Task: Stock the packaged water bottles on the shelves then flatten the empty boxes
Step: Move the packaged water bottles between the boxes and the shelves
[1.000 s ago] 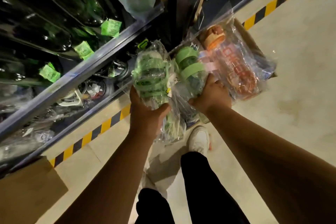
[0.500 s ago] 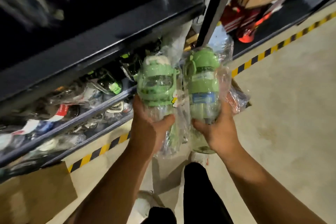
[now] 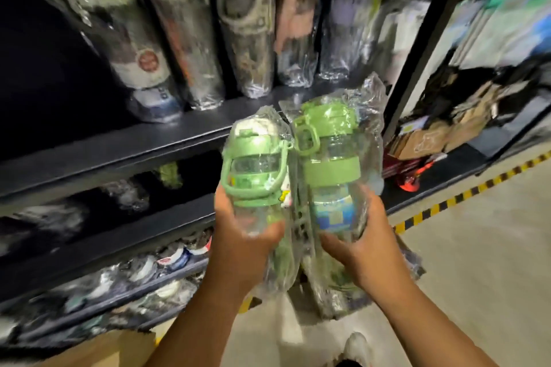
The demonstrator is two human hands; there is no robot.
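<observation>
Left hand (image 3: 243, 247): fingers curled round a bagged green-lidded water bottle (image 3: 256, 176). Right hand (image 3: 368, 250): fingers grip a second bagged green bottle (image 3: 332, 176), touching the first at its 3 o'clock. Both upright; black shelf (image 3: 119, 152) at 10 o'clock.

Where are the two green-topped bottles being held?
Plastic-wrapped green-lidded bottle with carry strap (image 3: 254, 149): head view, on its lid.
Plastic-wrapped green-capped bottle with blue label (image 3: 331, 171): head view, on its green collar.
</observation>
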